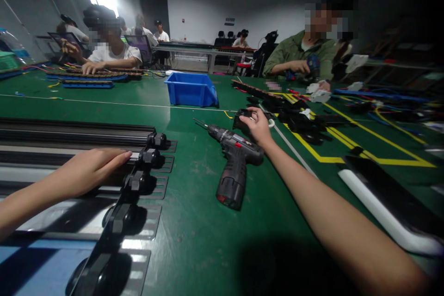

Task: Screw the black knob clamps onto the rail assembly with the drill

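My left hand [92, 169] lies over the long metal and black rails [69, 136] at the left, its fingers stretched out together toward the black end caps [150, 156]. Beyond the cordless drill, my right hand [255, 124] has its thumb and fingers closed round a small black part [243, 119]. The black drill [236, 152] lies on its side on the green table, bit pointing to the back left, its chuck just left of my right hand. Slotted metal tabs [154, 217] stick out from the rail ends.
A blue bin [190, 89] stands at the back middle. Black parts [300, 122] and wires lie right of my right hand, over yellow tape [338, 159]. A black-and-white device [391, 203] is at the right. Across the table are a person in green [294, 53] and one in white [114, 53].
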The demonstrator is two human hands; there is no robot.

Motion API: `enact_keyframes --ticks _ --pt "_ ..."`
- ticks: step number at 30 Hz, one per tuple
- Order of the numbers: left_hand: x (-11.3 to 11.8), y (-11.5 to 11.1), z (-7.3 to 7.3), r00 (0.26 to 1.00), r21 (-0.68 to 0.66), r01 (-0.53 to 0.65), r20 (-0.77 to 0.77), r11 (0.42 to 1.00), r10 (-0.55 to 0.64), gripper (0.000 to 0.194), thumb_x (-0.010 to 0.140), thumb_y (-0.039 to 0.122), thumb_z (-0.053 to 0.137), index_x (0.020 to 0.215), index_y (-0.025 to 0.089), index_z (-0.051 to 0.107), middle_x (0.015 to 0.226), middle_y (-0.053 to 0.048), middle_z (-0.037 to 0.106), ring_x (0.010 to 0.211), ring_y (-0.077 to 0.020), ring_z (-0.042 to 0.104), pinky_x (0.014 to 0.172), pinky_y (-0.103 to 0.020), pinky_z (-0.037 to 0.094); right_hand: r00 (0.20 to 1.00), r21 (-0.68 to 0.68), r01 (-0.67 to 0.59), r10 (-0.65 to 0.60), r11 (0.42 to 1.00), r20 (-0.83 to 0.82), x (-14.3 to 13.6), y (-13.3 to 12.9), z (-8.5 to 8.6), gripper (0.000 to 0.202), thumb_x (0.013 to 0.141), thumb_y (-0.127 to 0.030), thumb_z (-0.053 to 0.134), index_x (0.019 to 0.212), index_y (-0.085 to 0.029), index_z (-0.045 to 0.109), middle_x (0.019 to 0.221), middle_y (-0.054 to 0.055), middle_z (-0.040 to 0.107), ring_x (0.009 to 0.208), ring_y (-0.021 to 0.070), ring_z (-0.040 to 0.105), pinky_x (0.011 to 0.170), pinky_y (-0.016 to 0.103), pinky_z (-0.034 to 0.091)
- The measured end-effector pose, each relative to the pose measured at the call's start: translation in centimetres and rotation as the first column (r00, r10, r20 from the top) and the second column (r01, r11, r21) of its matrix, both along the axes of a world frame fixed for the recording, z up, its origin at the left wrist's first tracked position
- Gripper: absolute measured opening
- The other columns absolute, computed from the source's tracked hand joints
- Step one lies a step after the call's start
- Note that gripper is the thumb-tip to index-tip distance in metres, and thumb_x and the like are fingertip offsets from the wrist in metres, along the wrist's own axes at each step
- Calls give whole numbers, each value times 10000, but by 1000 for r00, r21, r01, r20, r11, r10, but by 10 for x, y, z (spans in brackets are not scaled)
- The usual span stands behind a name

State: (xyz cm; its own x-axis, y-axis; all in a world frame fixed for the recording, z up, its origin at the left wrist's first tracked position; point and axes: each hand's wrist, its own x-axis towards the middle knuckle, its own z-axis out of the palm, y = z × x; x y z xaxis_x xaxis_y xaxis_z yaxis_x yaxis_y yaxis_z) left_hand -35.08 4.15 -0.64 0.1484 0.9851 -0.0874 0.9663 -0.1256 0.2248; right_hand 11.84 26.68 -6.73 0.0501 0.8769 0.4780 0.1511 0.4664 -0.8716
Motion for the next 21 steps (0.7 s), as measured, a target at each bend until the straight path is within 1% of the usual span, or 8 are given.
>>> enact_keyframes --ticks 5,8,11,15,21 --pt "1 0 2 1000 -5 -6 12 1000 6 555 965 644 325 1187 294 694 1239 5 714 1111 -280 653 973 -370 466 997 -51 64 -66 997 -39 1 -1 -1 447 713 -481 757 1026 -236 552 845 24 677 738 248 700 635 422 614" --pt "3 -1 3 1000 -12 -5 17 1000 5 574 962 653 324 1188 278 696 1210 -3 726 1084 -287 660 951 -372 477 995 -64 93 -95 994 -37 1 -2 -2 446 711 -478 764 1017 -234 550 813 17 669 651 240 696 566 413 609" --pt "4 -1 3 999 6 -2 33 1000 2 617 945 687 315 1154 266 715 1174 -16 738 1059 -306 667 934 -375 488 995 -73 91 -94 993 -40 1 -2 -3 444 717 -464 775 1021 -247 535 799 10 681 586 228 693 499 375 587" --pt "2 -1 1 999 12 -3 47 1000 3 644 937 704 304 1133 256 722 1167 -40 738 1062 -312 665 929 -380 485 994 -97 74 -81 992 -67 1 -2 -4 440 725 -443 790 1030 -267 526 783 0 699 562 218 697 469 336 566" --pt "1 0 1 999 2 5 40 1000 -5 603 960 676 297 1135 268 705 1169 -25 734 1060 -296 661 928 -390 459 993 -121 60 -72 991 -98 0 -3 -3 449 712 -430 807 1023 -272 524 741 -13 698 556 221 698 447 321 549"
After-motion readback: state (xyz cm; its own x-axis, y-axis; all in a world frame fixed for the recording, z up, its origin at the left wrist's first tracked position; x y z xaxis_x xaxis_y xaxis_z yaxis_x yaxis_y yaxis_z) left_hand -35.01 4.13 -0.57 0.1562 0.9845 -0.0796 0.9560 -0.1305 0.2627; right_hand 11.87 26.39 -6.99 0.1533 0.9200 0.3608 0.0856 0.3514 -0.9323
